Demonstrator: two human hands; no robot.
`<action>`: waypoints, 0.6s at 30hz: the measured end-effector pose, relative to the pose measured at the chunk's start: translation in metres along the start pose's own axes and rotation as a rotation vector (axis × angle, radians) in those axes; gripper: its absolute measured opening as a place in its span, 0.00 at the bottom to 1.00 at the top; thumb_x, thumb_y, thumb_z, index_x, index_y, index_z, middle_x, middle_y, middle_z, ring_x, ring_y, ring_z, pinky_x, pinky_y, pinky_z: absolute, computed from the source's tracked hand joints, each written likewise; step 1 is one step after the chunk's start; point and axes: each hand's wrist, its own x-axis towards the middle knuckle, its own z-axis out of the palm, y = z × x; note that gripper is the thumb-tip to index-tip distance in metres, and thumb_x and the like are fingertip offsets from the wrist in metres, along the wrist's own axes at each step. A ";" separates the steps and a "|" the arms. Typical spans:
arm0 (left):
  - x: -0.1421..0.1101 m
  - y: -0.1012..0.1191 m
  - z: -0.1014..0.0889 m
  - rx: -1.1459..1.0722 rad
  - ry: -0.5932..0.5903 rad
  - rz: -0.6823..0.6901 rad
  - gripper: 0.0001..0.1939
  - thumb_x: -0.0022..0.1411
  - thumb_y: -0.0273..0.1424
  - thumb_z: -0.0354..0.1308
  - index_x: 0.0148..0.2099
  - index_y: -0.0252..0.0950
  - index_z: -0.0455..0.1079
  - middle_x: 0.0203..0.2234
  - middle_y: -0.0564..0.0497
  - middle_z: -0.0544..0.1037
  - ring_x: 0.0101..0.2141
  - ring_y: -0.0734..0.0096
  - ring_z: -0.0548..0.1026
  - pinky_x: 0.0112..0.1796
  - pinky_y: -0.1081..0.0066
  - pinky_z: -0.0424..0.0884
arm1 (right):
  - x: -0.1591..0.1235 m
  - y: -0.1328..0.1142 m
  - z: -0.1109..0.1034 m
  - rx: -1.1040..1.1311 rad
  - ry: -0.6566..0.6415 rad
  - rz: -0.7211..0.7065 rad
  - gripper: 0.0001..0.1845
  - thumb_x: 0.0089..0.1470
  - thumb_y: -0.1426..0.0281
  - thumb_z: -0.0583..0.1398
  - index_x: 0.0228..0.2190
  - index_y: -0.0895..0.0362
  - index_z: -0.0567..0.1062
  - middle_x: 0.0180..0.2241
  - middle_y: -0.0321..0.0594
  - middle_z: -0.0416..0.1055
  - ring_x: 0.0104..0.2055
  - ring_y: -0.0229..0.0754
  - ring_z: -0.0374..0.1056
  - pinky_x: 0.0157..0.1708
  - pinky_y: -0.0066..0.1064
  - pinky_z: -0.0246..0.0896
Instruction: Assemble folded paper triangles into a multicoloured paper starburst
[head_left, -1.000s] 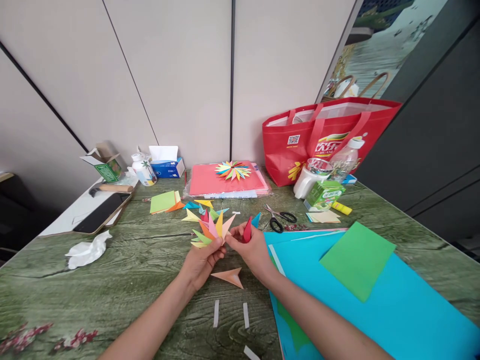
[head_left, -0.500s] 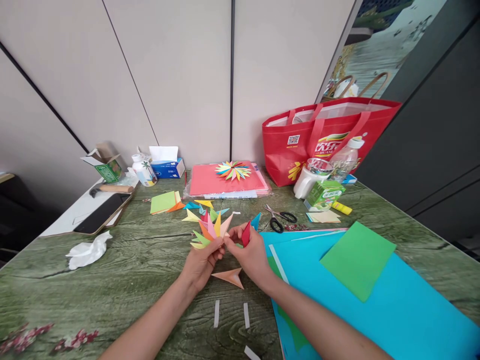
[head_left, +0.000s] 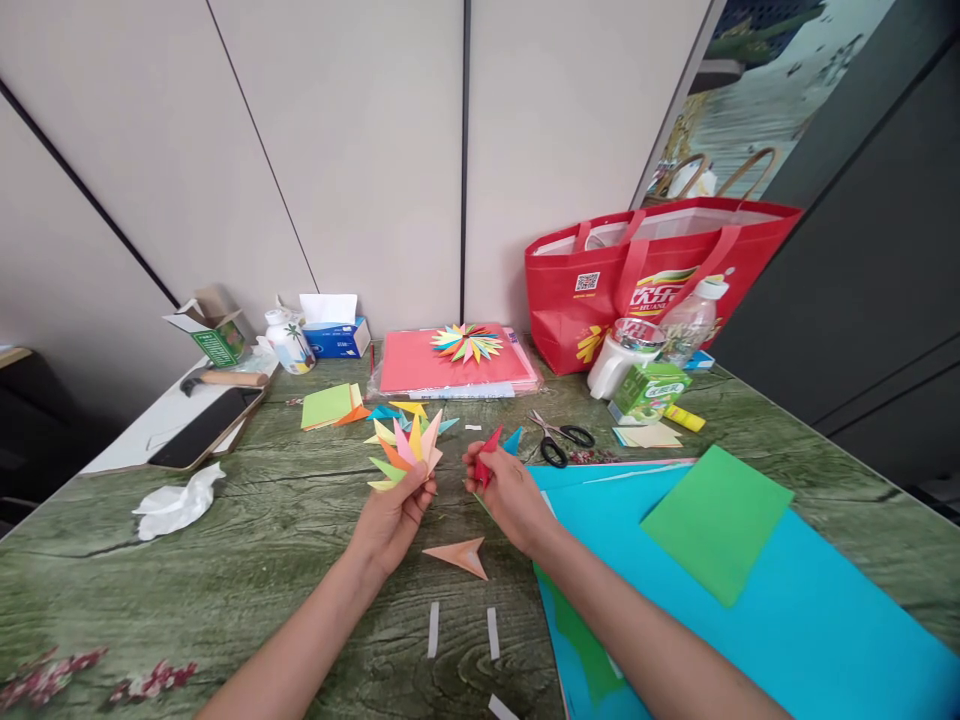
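Observation:
My left hand [head_left: 395,510] is closed on a fan of folded paper points [head_left: 405,452] in pink, peach, yellow, orange and green. My right hand [head_left: 508,490] pinches a red folded paper piece [head_left: 489,455], held apart from the fan. A blue folded point [head_left: 513,441] shows just behind the right hand. On the table between my forearms lies a peach folded piece [head_left: 459,556], with white paper strips [head_left: 433,630] nearer to me. More folded pieces in blue and yellow [head_left: 409,408] lie beyond the fan, partly hidden by it.
A finished multicoloured paper ring [head_left: 466,343] rests on packed red paper [head_left: 405,370]. Scissors [head_left: 555,435], a glue stick [head_left: 684,417], a green juice box [head_left: 649,392] and a red bag [head_left: 570,320] stand or lie right of it. Blue sheets [head_left: 675,620] carry a green square [head_left: 718,522]. Crumpled tissue [head_left: 178,502] lies left.
My hands have moved apart. The left hand with the fan shifted left, and the right hand now holds the red piece away from it, more upright in view.

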 end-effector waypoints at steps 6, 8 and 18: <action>0.000 -0.002 -0.001 0.002 -0.051 -0.023 0.07 0.48 0.21 0.61 0.33 0.28 0.70 0.22 0.50 0.75 0.19 0.80 0.70 0.18 0.83 0.68 | -0.007 -0.009 0.003 -0.020 -0.121 -0.056 0.13 0.43 0.62 0.62 0.29 0.57 0.71 0.29 0.35 0.66 0.34 0.36 0.64 0.36 0.30 0.62; -0.001 -0.003 -0.002 0.009 -0.075 -0.034 0.08 0.47 0.22 0.62 0.33 0.28 0.71 0.22 0.50 0.74 0.19 0.80 0.70 0.19 0.82 0.68 | -0.008 -0.009 0.001 -0.157 -0.108 -0.105 0.13 0.42 0.62 0.62 0.30 0.57 0.72 0.28 0.35 0.67 0.31 0.34 0.63 0.31 0.26 0.62; -0.005 -0.005 0.002 0.050 -0.099 -0.039 0.11 0.45 0.24 0.64 0.34 0.29 0.72 0.22 0.51 0.75 0.19 0.81 0.69 0.20 0.82 0.68 | -0.007 -0.007 -0.003 -0.282 -0.166 -0.221 0.12 0.39 0.65 0.64 0.28 0.58 0.74 0.30 0.36 0.73 0.34 0.39 0.68 0.37 0.31 0.62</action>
